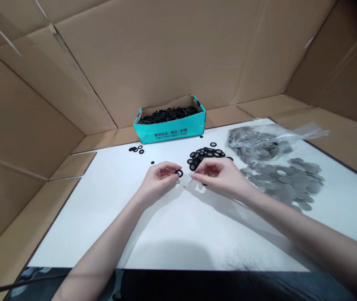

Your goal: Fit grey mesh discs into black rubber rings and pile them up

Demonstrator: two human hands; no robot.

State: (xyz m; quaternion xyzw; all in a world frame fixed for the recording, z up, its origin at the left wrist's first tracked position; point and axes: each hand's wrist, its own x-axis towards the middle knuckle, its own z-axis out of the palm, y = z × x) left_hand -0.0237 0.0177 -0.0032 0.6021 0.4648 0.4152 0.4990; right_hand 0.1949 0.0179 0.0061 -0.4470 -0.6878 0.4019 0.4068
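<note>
Between the thumb and fingertips of my left hand (161, 177) is a small black ring (181, 173), held just above the white table. My right hand (217, 173) is pinched closed a short gap to the right of the ring. A thin, pale edge shows at its fingertips, too blurred to name. Just behind my right hand lies a pile of black rings with grey centres (205, 154), partly hidden by the fingers. Loose grey discs (286, 182) are heaped on the table to the right of that hand.
A turquoise box (172, 134) full of black rings stands at the back. A clear plastic bag (256, 142) of grey discs lies at the back right. Several black rings (141, 151) lie at the left on the white table (172, 246). Cardboard walls (165, 54) surround the table.
</note>
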